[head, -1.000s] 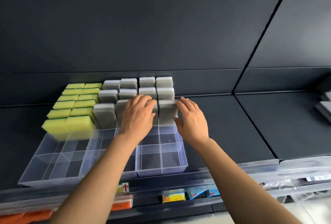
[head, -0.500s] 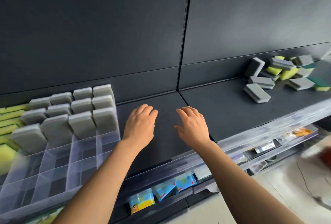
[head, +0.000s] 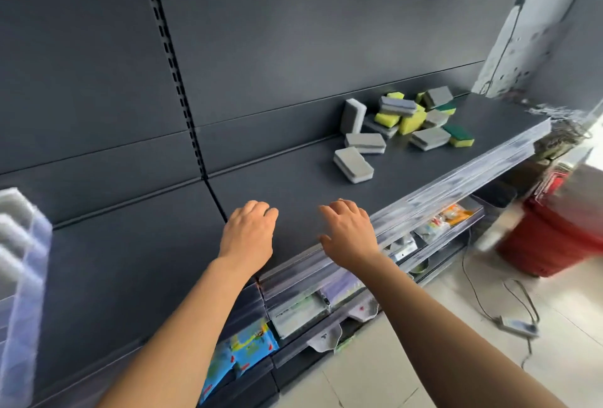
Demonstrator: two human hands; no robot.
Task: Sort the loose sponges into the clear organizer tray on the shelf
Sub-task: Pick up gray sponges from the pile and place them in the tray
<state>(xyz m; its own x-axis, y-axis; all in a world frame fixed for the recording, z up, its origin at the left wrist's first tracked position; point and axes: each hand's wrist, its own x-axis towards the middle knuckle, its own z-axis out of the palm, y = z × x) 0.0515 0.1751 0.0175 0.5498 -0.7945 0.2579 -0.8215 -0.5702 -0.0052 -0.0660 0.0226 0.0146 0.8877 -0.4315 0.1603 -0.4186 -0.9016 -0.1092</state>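
A loose heap of sponges (head: pixel 404 123), grey ones and yellow ones with green pads, lies far right on the dark shelf (head: pixel 293 185); one grey sponge (head: pixel 353 165) lies flat nearest, another (head: pixel 352 115) stands upright; the clear organizer tray (head: pixel 29 264) sits far left, holding upright grey sponges

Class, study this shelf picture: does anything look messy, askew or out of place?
Yes. The loose sponges lie in a jumbled heap at the shelf's far right: some stacked crookedly, one grey sponge propped on edge. Both hands, left and right, are empty.
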